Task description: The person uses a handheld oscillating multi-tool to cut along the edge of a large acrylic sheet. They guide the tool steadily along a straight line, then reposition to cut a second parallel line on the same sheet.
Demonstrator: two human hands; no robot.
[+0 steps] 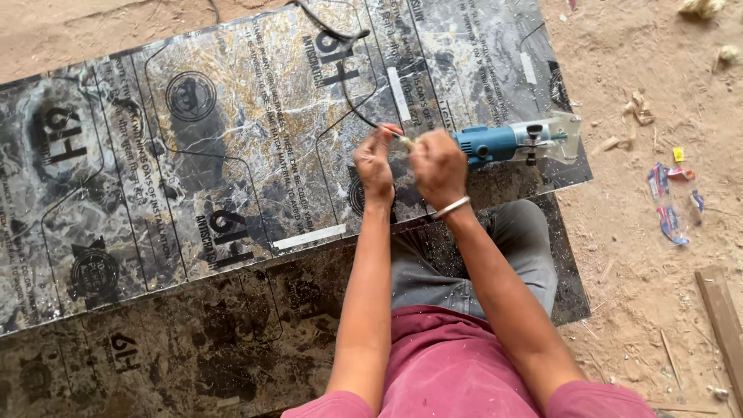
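Observation:
A blue handheld power trimmer (pixel 511 142) with a clear base lies on its side on a dark marble-patterned laminate sheet (pixel 217 155). Its black cord (pixel 348 93) runs from its rear end up across the sheet. My right hand (pixel 439 166) is closed at the tool's rear end, where the cord enters, a metal bangle on the wrist. My left hand (pixel 375 162) is closed just to the left, gripping the cord near the same spot. Both hands nearly touch.
A second, darker sheet (pixel 155 340) lies under the first, nearer me, and I sit on it with grey trousers. Sandy ground surrounds the sheets. A torn wrapper (pixel 669 205), wood scraps and a wooden batten (pixel 724 317) lie at the right.

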